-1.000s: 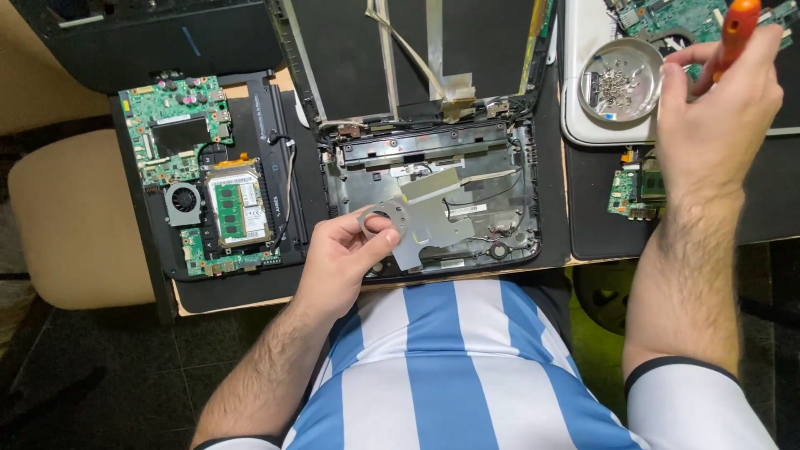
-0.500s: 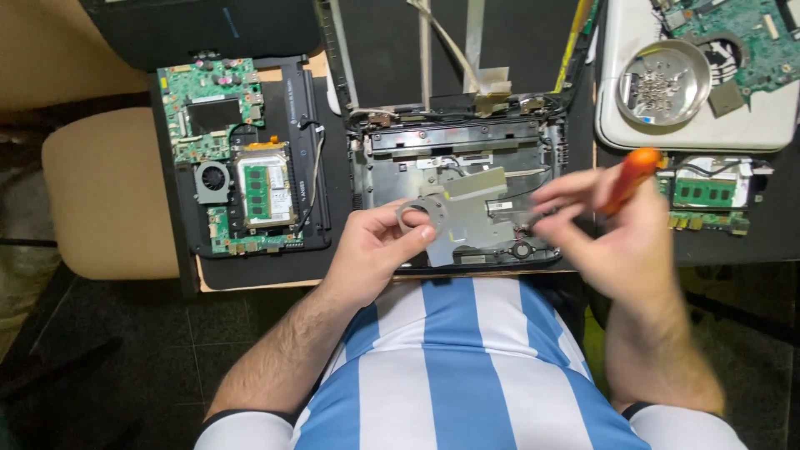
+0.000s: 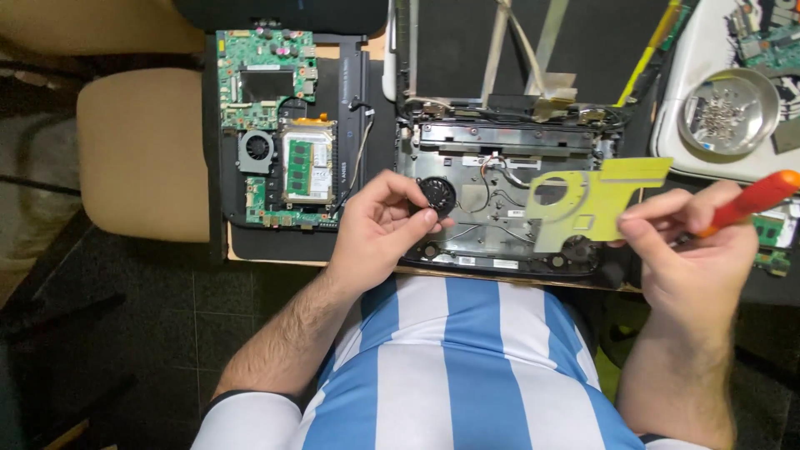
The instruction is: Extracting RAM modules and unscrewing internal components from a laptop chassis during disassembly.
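Now left hand [image 3: 379,229] pinches black fan [image 3: 437,196]; right hand [image 3: 696,250] lifts yellow plate [image 3: 587,204].

An electronics repair bench, probably in a home or small workshop. An opened black plastic laptop chassis [image 3: 500,196] lies on the dark work surface [image 3: 292,246], beside a bare green circuit board with a small fan and memory module [image 3: 279,125]. A round shiny metal dish of loose screws [image 3: 727,111] rests on a white tray [image 3: 679,125]. A beige padded chair seat [image 3: 142,154] stands over the dark tiled floor [image 3: 167,317].
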